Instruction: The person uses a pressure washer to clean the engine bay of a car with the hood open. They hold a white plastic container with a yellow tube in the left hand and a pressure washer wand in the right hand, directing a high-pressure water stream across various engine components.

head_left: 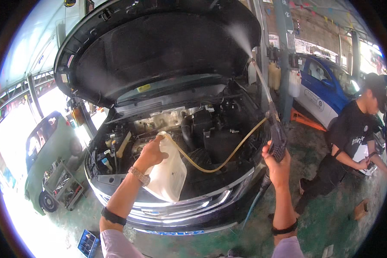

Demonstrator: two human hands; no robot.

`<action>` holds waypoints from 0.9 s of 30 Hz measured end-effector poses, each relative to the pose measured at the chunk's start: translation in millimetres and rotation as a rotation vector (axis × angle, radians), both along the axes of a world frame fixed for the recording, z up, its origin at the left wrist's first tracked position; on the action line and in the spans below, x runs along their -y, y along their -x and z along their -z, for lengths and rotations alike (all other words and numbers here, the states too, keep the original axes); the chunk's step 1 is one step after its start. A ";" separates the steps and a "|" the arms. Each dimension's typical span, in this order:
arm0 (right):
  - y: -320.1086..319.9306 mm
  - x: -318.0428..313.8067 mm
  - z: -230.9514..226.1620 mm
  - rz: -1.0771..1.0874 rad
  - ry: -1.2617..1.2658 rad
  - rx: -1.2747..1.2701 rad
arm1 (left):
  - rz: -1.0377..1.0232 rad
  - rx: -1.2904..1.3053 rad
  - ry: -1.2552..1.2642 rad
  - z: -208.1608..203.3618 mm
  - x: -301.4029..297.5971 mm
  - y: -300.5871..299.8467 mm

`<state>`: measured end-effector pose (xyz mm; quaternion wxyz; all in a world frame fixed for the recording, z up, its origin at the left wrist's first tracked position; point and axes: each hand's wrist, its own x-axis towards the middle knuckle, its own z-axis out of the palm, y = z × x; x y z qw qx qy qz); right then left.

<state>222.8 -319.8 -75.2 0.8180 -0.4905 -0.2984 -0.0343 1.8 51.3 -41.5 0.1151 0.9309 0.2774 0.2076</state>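
Spray gun (277, 133): one, right hand (279, 167) clamped on its grip
White container (171, 174): one, left hand (152, 154) clamped near its top; contents unclear
Yellowish hose (215, 170): one

Your right hand (277, 165) grips a black pistol-shaped spray gun (278, 139), its long metal lance (262, 81) tilted up beside a raised black car hood (150, 47), with a white mist (241, 38) fanning from the tip. A yellowish translucent hose (215, 170) sags from the gun to the top of an upright, slightly leaning white plastic container (170, 174), where your left hand (152, 152) clasps the neck. The container stands at the front of the open engine bay (208, 124). To your right, a co-worker in a black T-shirt (352, 124) bends forward near a blue-and-white car (320, 92); at your left stands a grey metal tool cart (64, 187).
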 end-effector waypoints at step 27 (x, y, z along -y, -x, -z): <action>-6.8 0.1 30.0 -0.140 0.208 -0.060 | -0.053 -0.056 0.027 -8.1 9.0 0.1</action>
